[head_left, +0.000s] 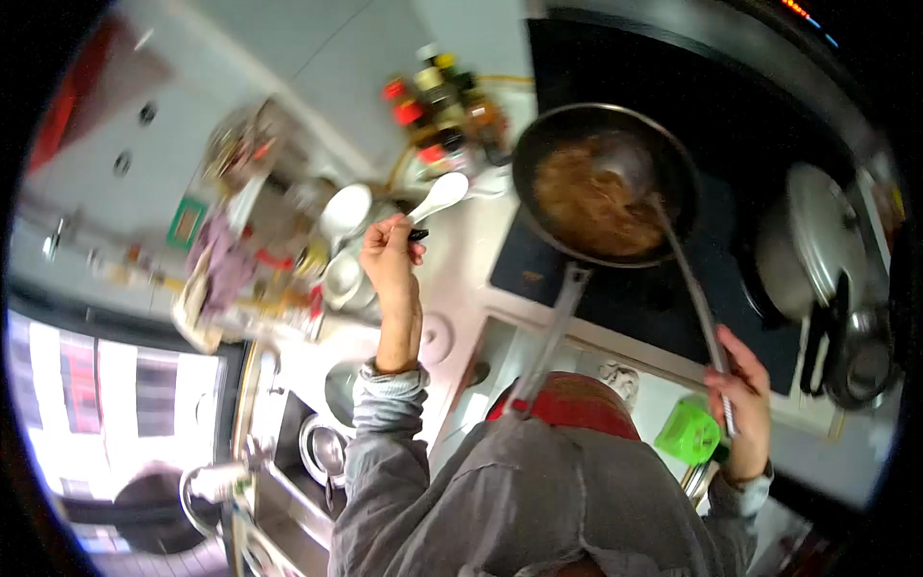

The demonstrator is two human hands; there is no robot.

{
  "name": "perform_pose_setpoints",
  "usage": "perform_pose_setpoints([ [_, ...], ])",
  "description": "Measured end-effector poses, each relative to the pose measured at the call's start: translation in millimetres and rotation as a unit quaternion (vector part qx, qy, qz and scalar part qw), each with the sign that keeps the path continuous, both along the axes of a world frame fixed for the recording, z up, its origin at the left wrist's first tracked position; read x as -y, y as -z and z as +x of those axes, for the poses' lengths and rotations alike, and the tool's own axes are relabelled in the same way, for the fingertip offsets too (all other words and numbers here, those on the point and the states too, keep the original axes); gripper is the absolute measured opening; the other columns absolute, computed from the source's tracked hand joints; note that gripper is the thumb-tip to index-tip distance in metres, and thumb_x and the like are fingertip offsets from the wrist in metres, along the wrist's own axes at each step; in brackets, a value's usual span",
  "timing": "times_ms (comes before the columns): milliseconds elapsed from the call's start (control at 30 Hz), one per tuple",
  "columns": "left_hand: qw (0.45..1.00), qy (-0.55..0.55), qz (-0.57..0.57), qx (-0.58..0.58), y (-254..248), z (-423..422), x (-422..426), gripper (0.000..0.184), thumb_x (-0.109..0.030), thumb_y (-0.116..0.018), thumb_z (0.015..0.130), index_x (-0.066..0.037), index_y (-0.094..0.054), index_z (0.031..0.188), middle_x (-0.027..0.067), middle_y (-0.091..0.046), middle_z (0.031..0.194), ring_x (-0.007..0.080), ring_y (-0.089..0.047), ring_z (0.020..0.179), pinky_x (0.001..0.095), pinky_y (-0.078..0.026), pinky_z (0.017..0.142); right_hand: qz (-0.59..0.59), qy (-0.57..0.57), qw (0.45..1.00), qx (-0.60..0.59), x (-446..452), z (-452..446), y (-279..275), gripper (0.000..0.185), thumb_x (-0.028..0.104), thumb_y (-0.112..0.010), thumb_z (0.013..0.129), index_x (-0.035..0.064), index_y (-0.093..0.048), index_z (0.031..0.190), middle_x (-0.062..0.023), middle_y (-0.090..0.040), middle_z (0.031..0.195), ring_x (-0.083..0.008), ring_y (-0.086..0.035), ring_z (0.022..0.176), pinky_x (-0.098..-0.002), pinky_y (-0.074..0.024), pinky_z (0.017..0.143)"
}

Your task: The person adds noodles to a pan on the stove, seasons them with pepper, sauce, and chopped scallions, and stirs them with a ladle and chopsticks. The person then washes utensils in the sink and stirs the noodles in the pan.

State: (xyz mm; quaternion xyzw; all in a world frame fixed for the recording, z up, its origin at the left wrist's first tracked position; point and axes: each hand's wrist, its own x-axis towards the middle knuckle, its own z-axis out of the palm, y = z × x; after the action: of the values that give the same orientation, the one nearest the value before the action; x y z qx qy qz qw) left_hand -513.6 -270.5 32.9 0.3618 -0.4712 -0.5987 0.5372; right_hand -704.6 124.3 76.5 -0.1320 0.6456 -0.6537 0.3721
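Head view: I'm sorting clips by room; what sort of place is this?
A kitchen, likely a home one: a pan of food on a hob, and bottles nearby.

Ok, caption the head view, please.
Left hand holding white spoon, right hand holding metal utensil in a pan of brown food.

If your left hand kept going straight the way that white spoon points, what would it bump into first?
Probably the cluster of bottles with red and yellow caps, led by the white spoon in the left hand. Depth is unclear, though, so it might pass above them.
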Motion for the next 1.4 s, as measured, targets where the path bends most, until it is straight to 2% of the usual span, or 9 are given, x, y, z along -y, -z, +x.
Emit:
perform_pose_setpoints([
  [133,0.979,-0.184,-0.063,0.059,31,94,30,0.006,-0.008,-0.059,0.081,-0.003,-0.057,0.080,0.0015,-0.054,0.063,0.0084,-0.047,0.044,0.0198,-0.036,0.039,-0.084,0.008,0.996,0.034,7,-10,16,0.060,0.001,-0.054,0.069,-0.0005,-0.041,0.128,-0.0057,-0.056,0.069,-0.0065,-0.042,0.038,-0.0187,-0.0308,0.032],
  [200,0.953,-0.267,-0.068,0.127,50,133,49,0.006,-0.009,-0.059,0.081,-0.004,-0.057,0.079,0.0001,-0.052,0.060,0.0071,-0.046,0.044,0.0196,-0.035,0.040,-0.022,-0.013,0.997,-0.077,20,-9,15,0.060,0.000,-0.054,0.071,0.0019,-0.040,0.129,-0.0043,-0.055,0.071,-0.0053,-0.043,0.042,-0.0180,-0.0315,0.035],
  [367,0.940,-0.261,-0.056,0.214,101,179,92,0.007,-0.008,-0.058,0.081,-0.005,-0.053,0.079,0.0071,-0.060,0.072,0.0107,-0.053,0.053,0.0222,-0.042,0.040,0.103,0.001,0.963,-0.250,41,-21,40,0.054,-0.001,-0.049,0.080,0.0081,-0.039,0.132,-0.0001,-0.051,0.070,-0.0052,-0.043,0.050,-0.0205,-0.0364,0.045],
  [500,0.906,-0.313,-0.049,0.282,104,158,92,0.011,-0.010,-0.058,0.079,0.000,-0.053,0.077,0.0088,-0.058,0.066,0.0141,-0.054,0.042,0.0245,-0.044,0.036,0.110,-0.008,0.967,-0.230,46,-27,45,0.056,-0.003,-0.050,0.078,0.0060,-0.038,0.132,-0.0020,-0.052,0.071,-0.0069,-0.045,0.049,-0.0219,-0.0381,0.044],
  [633,0.930,-0.269,-0.002,0.252,143,164,121,0.018,-0.014,-0.058,0.079,0.003,-0.054,0.084,0.0114,-0.059,0.069,0.0161,-0.053,0.041,0.0255,-0.042,0.034,0.004,0.008,1.000,-0.028,42,-21,28,0.058,-0.005,-0.052,0.073,0.0035,-0.040,0.129,-0.0068,-0.056,0.074,-0.0100,-0.048,0.045,-0.0228,-0.0383,0.041],
  [833,0.921,-0.244,0.033,0.301,129,166,111,0.035,-0.022,-0.060,0.079,0.002,-0.049,0.103,0.0107,-0.057,0.077,0.0142,-0.045,0.037,0.0243,-0.033,0.031,-0.024,0.020,1.000,0.004,27,-9,4,0.059,-0.007,-0.051,0.072,0.0012,-0.039,0.129,-0.0085,-0.055,0.077,-0.0083,-0.047,0.045,-0.0200,-0.0369,0.040],
  [1133,0.982,-0.031,0.023,0.187,57,107,46,0.026,-0.013,-0.059,0.082,-0.006,-0.050,0.105,0.0000,-0.049,0.060,0.0062,-0.038,0.039,0.0192,-0.025,0.034,0.199,-0.023,0.895,-0.399,48,-3,51,0.058,-0.004,-0.053,0.076,0.0084,-0.040,0.131,-0.0050,-0.057,0.085,-0.0111,-0.052,0.062,-0.0222,-0.0438,0.056],
  [1267,0.977,0.069,0.004,0.203,40,76,16,0.027,-0.011,-0.057,0.083,-0.008,-0.052,0.109,-0.0002,-0.048,0.067,0.0052,-0.039,0.043,0.0183,-0.030,0.035,0.308,-0.112,0.799,-0.504,54,12,45,0.056,0.014,-0.055,0.077,0.0108,-0.040,0.130,-0.0209,-0.055,0.098,-0.0331,-0.060,0.072,-0.0408,-0.0497,0.065],
  [1400,0.966,0.172,0.009,0.194,45,60,15,0.024,-0.012,-0.056,0.084,-0.007,-0.052,0.107,-0.0008,-0.048,0.065,0.0062,-0.040,0.038,0.0182,-0.028,0.034,0.231,-0.034,0.797,-0.557,42,30,18,0.046,0.019,-0.057,0.079,0.0053,-0.047,0.121,-0.0183,-0.054,0.094,-0.0339,-0.058,0.078,-0.0407,-0.0488,0.067],
])
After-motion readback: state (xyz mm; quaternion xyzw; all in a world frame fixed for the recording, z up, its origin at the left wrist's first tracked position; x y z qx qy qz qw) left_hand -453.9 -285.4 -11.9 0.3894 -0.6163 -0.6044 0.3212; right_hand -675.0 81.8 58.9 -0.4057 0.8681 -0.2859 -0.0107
